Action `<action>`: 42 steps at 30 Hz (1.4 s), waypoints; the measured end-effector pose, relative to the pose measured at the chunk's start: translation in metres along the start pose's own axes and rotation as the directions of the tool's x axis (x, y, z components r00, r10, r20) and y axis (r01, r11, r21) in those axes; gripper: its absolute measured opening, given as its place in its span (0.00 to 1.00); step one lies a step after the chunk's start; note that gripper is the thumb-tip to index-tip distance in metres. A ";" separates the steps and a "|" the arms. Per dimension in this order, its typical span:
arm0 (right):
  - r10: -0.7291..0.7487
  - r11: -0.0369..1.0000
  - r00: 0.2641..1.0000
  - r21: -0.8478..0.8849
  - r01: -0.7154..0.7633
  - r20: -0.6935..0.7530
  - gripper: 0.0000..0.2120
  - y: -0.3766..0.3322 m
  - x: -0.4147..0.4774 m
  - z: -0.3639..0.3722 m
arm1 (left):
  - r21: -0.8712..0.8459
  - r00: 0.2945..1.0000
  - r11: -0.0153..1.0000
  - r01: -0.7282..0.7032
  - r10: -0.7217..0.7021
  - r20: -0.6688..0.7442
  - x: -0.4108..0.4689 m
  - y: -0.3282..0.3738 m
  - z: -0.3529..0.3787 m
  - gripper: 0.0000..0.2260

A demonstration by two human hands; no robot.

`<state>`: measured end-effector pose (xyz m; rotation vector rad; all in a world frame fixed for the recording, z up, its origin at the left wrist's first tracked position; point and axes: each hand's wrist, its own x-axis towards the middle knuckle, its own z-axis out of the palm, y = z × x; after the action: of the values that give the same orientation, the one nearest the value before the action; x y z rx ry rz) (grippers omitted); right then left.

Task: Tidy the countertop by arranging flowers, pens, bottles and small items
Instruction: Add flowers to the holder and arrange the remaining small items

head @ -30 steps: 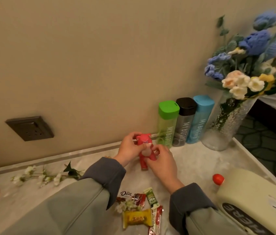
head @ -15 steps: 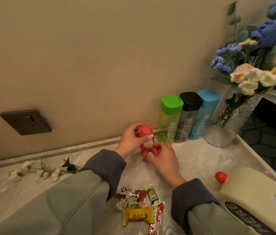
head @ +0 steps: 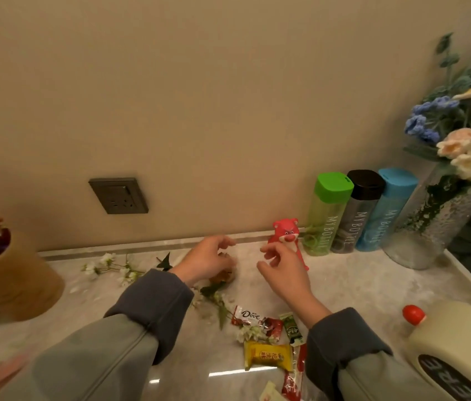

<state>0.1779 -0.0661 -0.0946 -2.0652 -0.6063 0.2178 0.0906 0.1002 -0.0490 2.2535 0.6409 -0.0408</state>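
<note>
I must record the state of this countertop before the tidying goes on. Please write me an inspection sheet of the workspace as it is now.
Surface: marble countertop, pale, with glare near the front.
Job's things: red bear figure upright beside the green bottle; black bottle and blue bottle in the same row at the wall; glass vase holding flowers; loose flower sprig lying flat.
Clutter: Dove wrapper, yellow candy, green packet, cream container, brown paper cup.
Grips: left hand curled over a brown item, hold unclear; right hand relaxed, empty, in front of the bear.
Cables: nothing seen.
Surroundings: beige wall, wall socket.
</note>
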 end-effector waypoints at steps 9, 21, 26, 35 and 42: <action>0.161 0.987 0.940 -0.040 -0.156 0.302 0.17 0.009 -0.006 0.015 | 0.093 0.997 0.995 -0.038 0.043 -0.059 -0.012 -0.024 0.018 0.27; 0.056 0.997 0.936 -0.072 -0.034 0.346 0.12 -0.022 -0.033 0.024 | -0.175 0.981 0.984 0.023 -0.056 -0.186 -0.085 -0.027 -0.001 0.21; 0.102 0.984 0.902 -0.173 -0.031 0.419 0.13 -0.028 -0.041 0.039 | -0.061 0.992 0.990 0.124 -0.126 -0.020 -0.111 -0.058 0.004 0.22; -0.028 0.914 0.909 -0.357 0.192 0.417 0.28 -0.050 -0.027 0.066 | -0.007 0.988 0.988 0.154 -0.154 0.011 -0.107 -0.069 0.004 0.35; -0.046 0.879 0.866 -0.392 0.272 0.498 0.26 -0.066 -0.005 0.093 | -0.166 0.943 0.963 0.212 -0.246 -0.225 -0.091 -0.089 -0.016 0.10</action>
<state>0.1157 0.0296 -0.0905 -2.4019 -1.2316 0.5409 -0.0329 0.1230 -0.0779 2.0553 1.0061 0.1647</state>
